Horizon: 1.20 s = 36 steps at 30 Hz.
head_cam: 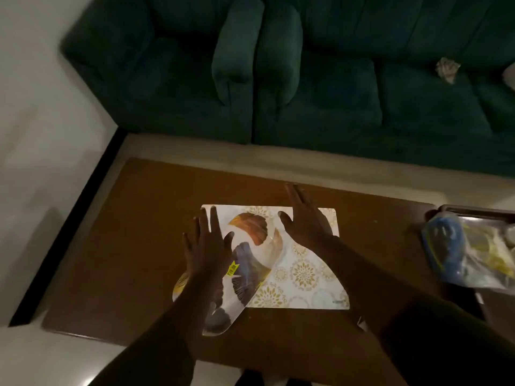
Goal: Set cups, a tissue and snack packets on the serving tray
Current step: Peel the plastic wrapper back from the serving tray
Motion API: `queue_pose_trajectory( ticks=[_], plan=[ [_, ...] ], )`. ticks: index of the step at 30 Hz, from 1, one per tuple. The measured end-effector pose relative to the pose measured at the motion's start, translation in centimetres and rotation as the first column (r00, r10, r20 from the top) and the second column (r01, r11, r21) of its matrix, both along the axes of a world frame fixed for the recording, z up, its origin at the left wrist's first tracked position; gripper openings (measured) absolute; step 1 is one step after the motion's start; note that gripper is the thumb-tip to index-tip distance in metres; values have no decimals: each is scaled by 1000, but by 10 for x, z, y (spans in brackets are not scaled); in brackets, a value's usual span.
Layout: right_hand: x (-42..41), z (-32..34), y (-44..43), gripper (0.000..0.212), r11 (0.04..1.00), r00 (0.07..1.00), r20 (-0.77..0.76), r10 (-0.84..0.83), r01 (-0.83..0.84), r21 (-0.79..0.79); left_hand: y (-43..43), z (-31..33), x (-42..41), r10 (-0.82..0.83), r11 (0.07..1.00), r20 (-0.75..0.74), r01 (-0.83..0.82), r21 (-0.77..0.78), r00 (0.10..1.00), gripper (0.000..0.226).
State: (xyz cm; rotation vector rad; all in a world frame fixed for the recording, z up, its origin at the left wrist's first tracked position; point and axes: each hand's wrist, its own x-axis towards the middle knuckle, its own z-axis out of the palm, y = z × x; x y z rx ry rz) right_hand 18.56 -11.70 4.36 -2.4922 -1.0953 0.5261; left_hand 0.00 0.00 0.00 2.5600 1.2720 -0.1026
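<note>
A white placemat with gold flower prints (303, 277) lies flat in the middle of the brown wooden table (133, 246). On its left part rests a serving tray (250, 263) printed with brown and blue feather shapes, lying askew, with a yellow sticker on it. My left hand (207, 243) hovers flat over the tray's left side, fingers spread. My right hand (305, 221) is spread over the placemat's far edge. Both hands hold nothing. At the right edge a clear plastic bag (471, 254) holds blue and yellow snack packets. No cups or tissue are in view.
A dark green sofa (306, 79) runs along the far side of the table, with a small crumpled pale object (447, 69) on its right seat. A dark tray-like edge (473, 211) shows behind the bag. Pale floor lies to the left.
</note>
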Motion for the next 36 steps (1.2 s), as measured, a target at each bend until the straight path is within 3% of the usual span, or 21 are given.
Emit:
queue_pose_trajectory(
  ticks=[3,8,16,21,25,28,31,36],
  plan=[
    [-4,-38,5,71,997,998,-66,-16,11,-81,-1,-33,-30,151,983,-76,-158,-91,986,72],
    [-8,-101,9,70,981,987,-160,-17,-14,-193,-3,-87,-76,270,942,-206,-303,-148,941,76],
    [-16,-159,14,71,967,967,-236,-99,37,-254,-4,-130,-100,384,875,-220,-429,-224,897,60],
    [-14,-165,7,49,921,936,-182,-301,235,-311,9,-137,-83,330,913,-156,-356,-197,931,42],
    [-7,-164,-43,28,795,804,-192,-563,462,-394,25,-129,-35,193,966,-114,-209,-154,975,41],
    [-13,-165,-98,24,716,744,-183,-643,499,-489,25,-122,11,36,986,-34,-41,-163,999,44],
    [-26,-169,-137,22,667,706,-204,-678,475,-574,17,-124,42,-158,974,-55,146,-174,986,48],
    [-35,-170,-152,19,637,623,-239,-744,556,-534,8,-132,47,-229,961,-107,207,-184,968,51]
  ],
)
